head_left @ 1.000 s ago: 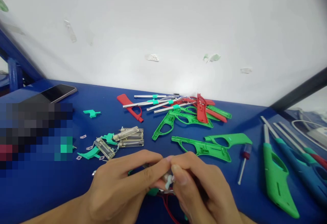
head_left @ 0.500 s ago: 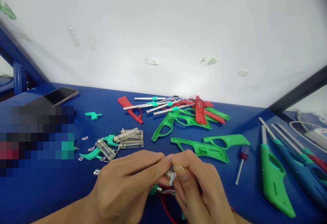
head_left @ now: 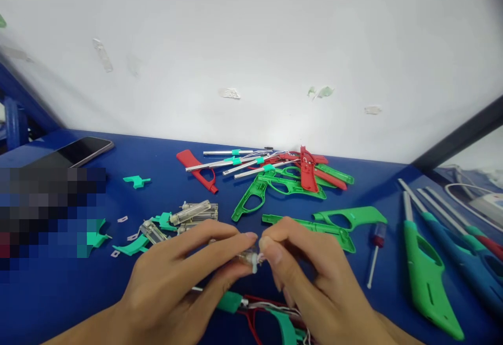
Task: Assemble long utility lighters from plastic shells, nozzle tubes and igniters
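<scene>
Between the fingers of my left hand (head_left: 188, 277) is a clear tank (head_left: 246, 256) with a white fitting at its right end. The fingertips of my right hand (head_left: 306, 266) pinch a small pinkish part (head_left: 261, 257) against that fitting. Below the hands lie a red shell (head_left: 250, 324), a metal tube with a teal collar (head_left: 230, 302), a teal trigger (head_left: 286, 326) and thin white wires. Other clear tanks (head_left: 192, 212) are just beyond my left hand, beside teal triggers (head_left: 131, 246).
Green half shells (head_left: 349, 218), red shells (head_left: 308, 169) and metal tubes (head_left: 208, 164) lie toward the wall. A screwdriver (head_left: 375, 253) and whole lighters (head_left: 428, 277) are at right. A phone (head_left: 86, 151) lies at far left.
The hands have moved slightly apart, showing more of the clear tank and its fitting. The red shell, tube and trigger below are more exposed. The view has shifted a little.
</scene>
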Demonstrator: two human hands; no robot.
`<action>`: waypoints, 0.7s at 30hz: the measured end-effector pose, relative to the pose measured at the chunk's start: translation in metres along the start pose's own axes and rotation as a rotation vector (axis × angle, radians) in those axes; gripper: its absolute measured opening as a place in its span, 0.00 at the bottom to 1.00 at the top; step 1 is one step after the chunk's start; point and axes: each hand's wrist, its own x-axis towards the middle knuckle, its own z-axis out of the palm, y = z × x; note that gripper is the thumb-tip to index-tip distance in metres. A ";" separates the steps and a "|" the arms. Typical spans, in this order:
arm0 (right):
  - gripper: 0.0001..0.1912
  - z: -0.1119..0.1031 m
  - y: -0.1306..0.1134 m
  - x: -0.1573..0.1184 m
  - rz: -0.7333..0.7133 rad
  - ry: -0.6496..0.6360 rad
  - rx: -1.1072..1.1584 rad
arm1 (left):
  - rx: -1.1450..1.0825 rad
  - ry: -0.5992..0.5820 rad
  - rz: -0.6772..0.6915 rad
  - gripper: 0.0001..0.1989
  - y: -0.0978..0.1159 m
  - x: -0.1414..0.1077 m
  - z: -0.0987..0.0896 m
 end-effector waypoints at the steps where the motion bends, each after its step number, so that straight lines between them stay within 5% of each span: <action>1: 0.17 -0.001 0.000 0.001 0.002 -0.002 -0.013 | -0.005 0.007 -0.002 0.08 0.000 -0.001 0.001; 9: 0.21 -0.006 -0.001 0.004 0.033 -0.004 -0.077 | -0.022 0.017 -0.031 0.16 -0.003 -0.007 0.004; 21: 0.13 -0.004 -0.001 0.003 0.005 0.007 -0.121 | -0.030 -0.031 -0.012 0.13 -0.003 -0.003 0.004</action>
